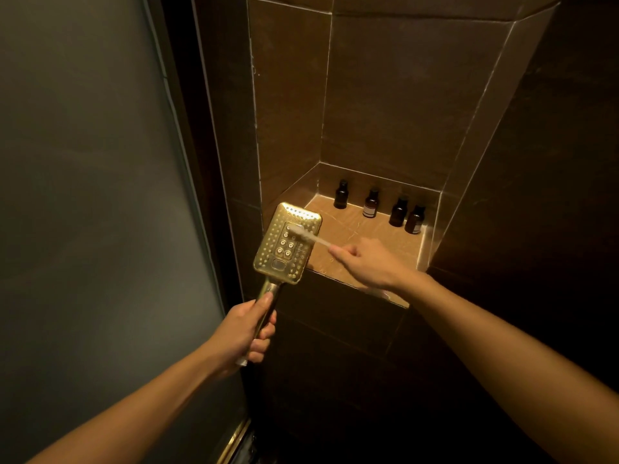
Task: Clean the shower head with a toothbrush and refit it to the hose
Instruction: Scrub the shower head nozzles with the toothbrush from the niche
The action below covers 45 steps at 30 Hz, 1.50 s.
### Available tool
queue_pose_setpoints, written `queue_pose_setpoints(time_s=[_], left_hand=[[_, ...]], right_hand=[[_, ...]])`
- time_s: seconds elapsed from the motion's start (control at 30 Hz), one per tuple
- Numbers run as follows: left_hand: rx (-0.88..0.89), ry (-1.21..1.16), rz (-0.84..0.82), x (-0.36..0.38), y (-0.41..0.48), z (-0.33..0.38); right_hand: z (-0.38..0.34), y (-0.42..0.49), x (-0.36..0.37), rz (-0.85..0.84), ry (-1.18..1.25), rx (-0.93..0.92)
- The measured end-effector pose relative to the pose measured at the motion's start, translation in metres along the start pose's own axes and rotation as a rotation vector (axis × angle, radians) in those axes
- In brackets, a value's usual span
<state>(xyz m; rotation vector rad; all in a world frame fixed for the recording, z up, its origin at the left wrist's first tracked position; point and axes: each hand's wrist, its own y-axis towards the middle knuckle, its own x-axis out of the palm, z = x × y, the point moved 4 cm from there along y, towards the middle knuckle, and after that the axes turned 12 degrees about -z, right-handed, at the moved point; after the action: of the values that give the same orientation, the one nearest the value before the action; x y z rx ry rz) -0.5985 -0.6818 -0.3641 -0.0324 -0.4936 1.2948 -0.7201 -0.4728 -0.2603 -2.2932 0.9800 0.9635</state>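
Gripping the shower head [287,242] by its handle, the left hand [249,333] holds it upright while the right hand [363,262] pinches the toothbrush [310,236], bristles touching its face

- four dark bottles [378,209] stand in a row in a tiled wall niche [365,229]
- a frosted glass panel [83,195] is at the left
- brown wall tiles [402,95] all around
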Motion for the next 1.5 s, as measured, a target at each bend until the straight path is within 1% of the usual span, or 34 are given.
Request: queue_pose_setpoints(time_s=[0.07, 0.1, 0.13, 0.2, 0.23, 0.27, 0.37, 0.4, 0.43, 0.47, 0.57, 0.6, 0.67, 0.73, 0.77, 0.8, 0.87, 0.93, 0.97, 1.0, 1.1, 1.13, 1.17, 1.23, 1.3, 1.33, 1.37, 1.4, 1.47, 1.5], left_hand=[[-0.006, 0.008, 0.006, -0.001, 0.001, -0.003], [-0.01, 0.013, 0.009, -0.002, 0.0, -0.005], [-0.014, 0.016, 0.008, -0.003, 0.0, -0.007], [-0.017, 0.021, 0.001, -0.004, -0.002, -0.009], [-0.019, 0.025, -0.001, -0.004, -0.002, -0.009], [-0.02, 0.029, 0.0, -0.004, -0.002, -0.008], [-0.017, 0.031, 0.016, -0.006, -0.002, -0.007], [-0.014, 0.029, 0.023, -0.007, -0.002, -0.007], [-0.013, 0.028, 0.03, -0.008, -0.003, -0.008], [-0.014, 0.027, 0.035, -0.009, -0.003, -0.01], [-0.013, 0.019, 0.03, -0.006, -0.004, -0.01], [-0.01, 0.016, 0.028, -0.004, -0.004, -0.009], [-0.007, 0.018, 0.03, -0.002, -0.005, -0.007], [-0.008, 0.031, 0.037, -0.001, -0.005, -0.007], [-0.01, 0.036, 0.04, -0.001, -0.005, -0.008], [-0.014, 0.039, 0.043, 0.0, -0.005, -0.009], [-0.021, 0.038, 0.041, 0.0, -0.006, -0.01], [-0.024, 0.044, 0.027, 0.001, -0.006, -0.009], [-0.022, 0.049, 0.02, 0.002, -0.005, -0.008], [-0.021, 0.052, 0.016, 0.002, -0.005, -0.008], [-0.01, 0.055, 0.03, 0.001, -0.003, -0.011], [-0.006, 0.055, 0.036, -0.001, -0.004, -0.014], [-0.004, 0.056, 0.036, -0.003, -0.005, -0.017], [-0.01, 0.062, 0.02, -0.005, -0.007, -0.021], [-0.016, 0.073, -0.002, -0.005, -0.01, -0.023], [-0.016, 0.077, -0.009, -0.004, -0.01, -0.023], [-0.014, 0.08, -0.014, -0.004, -0.01, -0.023], [-0.011, 0.079, -0.016, -0.003, -0.009, -0.022], [-0.002, 0.069, -0.003, -0.001, -0.007, -0.023], [0.002, 0.067, 0.009, -0.001, -0.007, -0.024]], right_hand=[[0.003, -0.001, 0.02, -0.119, -0.044, 0.022], [0.003, -0.001, 0.022, -0.115, -0.055, 0.031], [0.003, -0.001, 0.016, -0.064, -0.045, 0.04], [0.001, 0.001, -0.005, 0.089, -0.006, 0.05], [0.0, 0.001, -0.013, 0.132, 0.008, 0.053], [-0.001, 0.001, -0.014, 0.121, 0.013, 0.057], [-0.001, -0.007, 0.018, -0.087, -0.008, 0.069], [0.0, -0.01, 0.027, -0.138, -0.03, 0.069], [-0.001, -0.011, 0.029, -0.149, -0.043, 0.066], [-0.002, -0.011, 0.023, -0.116, -0.042, 0.065], [-0.005, -0.008, -0.012, 0.084, -0.031, 0.069], [-0.004, -0.008, -0.015, 0.094, -0.021, 0.073], [-0.005, -0.009, 0.001, -0.016, 0.005, 0.075], [-0.003, -0.013, 0.031, -0.155, -0.057, 0.076], [-0.002, -0.013, 0.038, -0.176, -0.095, 0.07], [-0.001, -0.011, 0.037, -0.156, -0.096, 0.064], [-0.002, -0.005, 0.018, -0.024, -0.026, 0.073], [-0.004, -0.001, -0.004, 0.127, -0.018, 0.069], [-0.004, 0.0, -0.007, 0.15, -0.023, 0.061], [-0.005, -0.001, -0.003, 0.121, -0.022, 0.061], [-0.004, -0.006, 0.04, -0.096, -0.023, 0.066], [-0.003, -0.008, 0.051, -0.147, -0.068, 0.063], [-0.002, -0.007, 0.053, -0.157, -0.081, 0.059], [0.0, -0.003, 0.032, -0.055, -0.008, 0.075], [-0.001, 0.0, 0.002, 0.111, 0.0, 0.083], [-0.001, 0.001, -0.006, 0.16, -0.005, 0.084], [-0.002, 0.002, -0.006, 0.156, 0.001, 0.084], [-0.003, 0.001, 0.003, 0.104, 0.029, 0.087], [-0.005, -0.006, 0.039, -0.063, 0.037, 0.096], [-0.007, -0.009, 0.055, -0.122, -0.018, 0.087]])
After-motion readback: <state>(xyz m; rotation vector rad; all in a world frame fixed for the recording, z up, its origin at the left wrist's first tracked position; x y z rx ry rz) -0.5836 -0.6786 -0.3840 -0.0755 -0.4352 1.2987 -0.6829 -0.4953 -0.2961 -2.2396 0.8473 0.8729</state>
